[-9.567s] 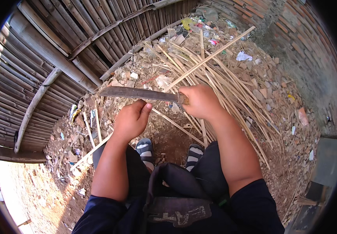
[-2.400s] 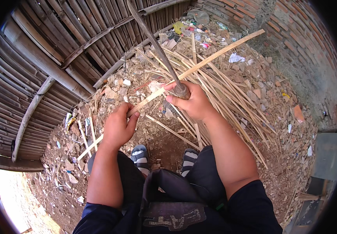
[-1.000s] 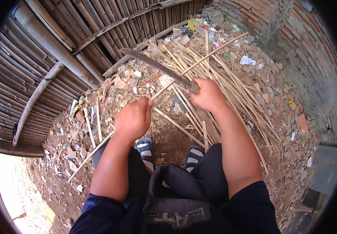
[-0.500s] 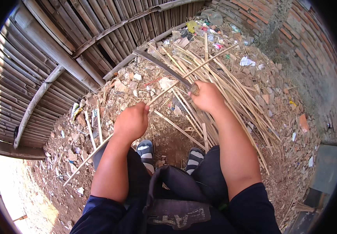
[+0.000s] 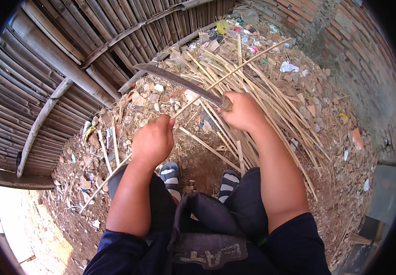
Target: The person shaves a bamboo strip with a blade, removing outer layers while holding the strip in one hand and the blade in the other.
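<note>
My left hand (image 5: 152, 141) is closed round a long thin bamboo strip (image 5: 262, 56), which slants from low on the left up to the far right. In my right hand (image 5: 243, 111) is the short handle of a machete (image 5: 175, 80). Its dark blade points to the far left and crosses the strip just beyond my left hand; whether the edge touches the strip I cannot tell. Below the strip's far half lies a pile of split bamboo strips (image 5: 276, 101), fanned out on the ground to the right.
A bamboo slat wall (image 5: 33, 114) stands on the left, and a brick wall (image 5: 358, 59) on the right. Rubble and litter, including a white scrap (image 5: 288, 67), cover the ground. My sandalled feet (image 5: 170, 176) are between my hands and body. A grey panel (image 5: 383, 195) is at the right edge.
The machete's blade tip has swung left and slightly nearer, so the blade lies flatter. The bamboo strip's far end has shifted a little right and farther away. Both hands keep their grips.
</note>
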A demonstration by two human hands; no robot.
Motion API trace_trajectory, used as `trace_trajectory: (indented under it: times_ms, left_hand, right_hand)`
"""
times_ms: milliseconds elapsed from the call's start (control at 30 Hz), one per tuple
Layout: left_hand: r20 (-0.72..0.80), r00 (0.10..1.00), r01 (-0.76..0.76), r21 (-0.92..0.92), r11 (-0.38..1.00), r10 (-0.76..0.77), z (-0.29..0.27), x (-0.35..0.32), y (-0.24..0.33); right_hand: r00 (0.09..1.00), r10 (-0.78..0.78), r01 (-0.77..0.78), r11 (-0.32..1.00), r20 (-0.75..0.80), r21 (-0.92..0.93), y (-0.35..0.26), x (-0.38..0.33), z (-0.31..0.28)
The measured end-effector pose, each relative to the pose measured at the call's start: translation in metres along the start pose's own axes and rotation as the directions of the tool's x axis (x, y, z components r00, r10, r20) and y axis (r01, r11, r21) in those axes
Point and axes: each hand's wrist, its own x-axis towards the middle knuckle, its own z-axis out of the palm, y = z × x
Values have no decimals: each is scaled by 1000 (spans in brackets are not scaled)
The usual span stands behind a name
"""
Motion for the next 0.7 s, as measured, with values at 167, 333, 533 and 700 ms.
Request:
trace_trajectory:
  times_ms: [167, 333, 533, 700]
  left_hand:
    - [71, 997, -10, 75, 997, 4, 1, 2, -1]
    - [33, 999, 2, -78, 997, 0, 2, 6, 2]
    - [25, 1000, -2, -107, 994, 5, 2, 1, -4]
    - [33, 999, 36, -119, 992, -32, -2, 3, 1]
  right_hand:
    - [974, 203, -161, 935, -105, 316, 75, 20, 3]
    - [997, 22, -26, 998, 75, 50, -9, -6, -5]
    - [994, 107, -102, 959, -5, 263, 31, 7, -2]
    - [997, 23, -31, 993, 77, 115, -4, 0, -2]
